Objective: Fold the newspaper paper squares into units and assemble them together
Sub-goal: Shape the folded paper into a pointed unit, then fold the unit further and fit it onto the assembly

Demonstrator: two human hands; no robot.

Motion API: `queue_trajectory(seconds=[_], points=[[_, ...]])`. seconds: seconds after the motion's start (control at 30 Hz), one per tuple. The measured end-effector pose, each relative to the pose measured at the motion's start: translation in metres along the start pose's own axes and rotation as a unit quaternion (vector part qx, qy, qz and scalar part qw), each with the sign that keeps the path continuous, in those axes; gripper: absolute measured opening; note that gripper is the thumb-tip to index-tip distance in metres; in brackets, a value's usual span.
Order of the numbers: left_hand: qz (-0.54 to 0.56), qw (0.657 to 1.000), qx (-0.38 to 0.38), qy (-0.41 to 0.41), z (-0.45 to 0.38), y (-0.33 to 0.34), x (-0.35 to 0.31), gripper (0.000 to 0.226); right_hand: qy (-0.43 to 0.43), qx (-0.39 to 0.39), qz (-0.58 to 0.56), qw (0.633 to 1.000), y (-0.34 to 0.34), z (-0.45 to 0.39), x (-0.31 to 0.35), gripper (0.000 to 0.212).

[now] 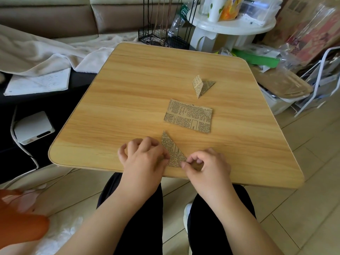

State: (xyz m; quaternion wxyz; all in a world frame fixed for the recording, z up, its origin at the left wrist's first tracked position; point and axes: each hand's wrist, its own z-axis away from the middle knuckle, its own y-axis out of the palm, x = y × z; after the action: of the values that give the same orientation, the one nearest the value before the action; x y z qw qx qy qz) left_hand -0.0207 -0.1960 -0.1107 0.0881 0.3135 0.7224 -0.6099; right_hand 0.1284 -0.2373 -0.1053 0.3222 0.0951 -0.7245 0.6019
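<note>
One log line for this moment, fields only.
step: folding | left hand: presses triangular piece | right hand: pinches its corner | flat sheet: waiting | folded unit: aside

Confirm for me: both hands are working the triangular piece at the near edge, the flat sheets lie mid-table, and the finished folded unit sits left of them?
Not quite. In the head view the folded unit lies beyond the flat sheets, slightly right. The left hand and right hand do work the triangular piece.

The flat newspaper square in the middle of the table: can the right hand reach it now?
Probably yes. Bare table lies between the right hand and the flat square, though it pinches the triangle piece.
</note>
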Motion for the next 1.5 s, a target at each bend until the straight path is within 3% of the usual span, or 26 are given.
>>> queue_trajectory(seconds=[0.07, 0.13, 0.27, 0.4, 0.87, 1.17, 1.3, 1.5], points=[[-0.003, 0.997, -0.004, 0.081, 0.002, 0.005, -0.002, 0.023, 0.005, 0.012, 0.009, 1.000, -0.001, -0.001, 0.001, 0.026], [0.004, 0.995, -0.001, 0.099, 0.005, 0.009, -0.005, 0.026, 0.007, 0.022, 0.022, 0.999, -0.001, -0.001, 0.002, 0.022], [0.019, 1.000, -0.002, -0.013, 0.001, 0.007, -0.010, 0.007, 0.004, 0.024, 0.016, 1.000, -0.002, 0.000, 0.002, 0.022], [0.002, 0.992, 0.084, -0.095, -0.010, 0.002, -0.013, 0.010, 0.003, 0.035, 0.020, 0.999, 0.000, 0.001, 0.008, 0.020], [-0.024, 0.974, 0.135, -0.179, -0.015, -0.018, 0.001, 0.019, 0.078, 0.095, 0.057, 0.991, -0.025, -0.009, -0.008, 0.023], [-0.029, 0.962, 0.122, -0.241, -0.011, -0.022, 0.002, 0.016, 0.098, 0.098, 0.051, 0.989, -0.028, -0.009, -0.013, 0.023], [-0.037, 0.959, 0.131, -0.249, -0.013, -0.024, 0.001, 0.009, 0.095, 0.093, 0.041, 0.990, -0.033, -0.006, -0.009, 0.026], [-0.028, 0.960, 0.122, -0.250, -0.012, -0.025, 0.002, 0.020, 0.101, 0.094, 0.033, 0.990, -0.032, -0.005, -0.010, 0.024]])
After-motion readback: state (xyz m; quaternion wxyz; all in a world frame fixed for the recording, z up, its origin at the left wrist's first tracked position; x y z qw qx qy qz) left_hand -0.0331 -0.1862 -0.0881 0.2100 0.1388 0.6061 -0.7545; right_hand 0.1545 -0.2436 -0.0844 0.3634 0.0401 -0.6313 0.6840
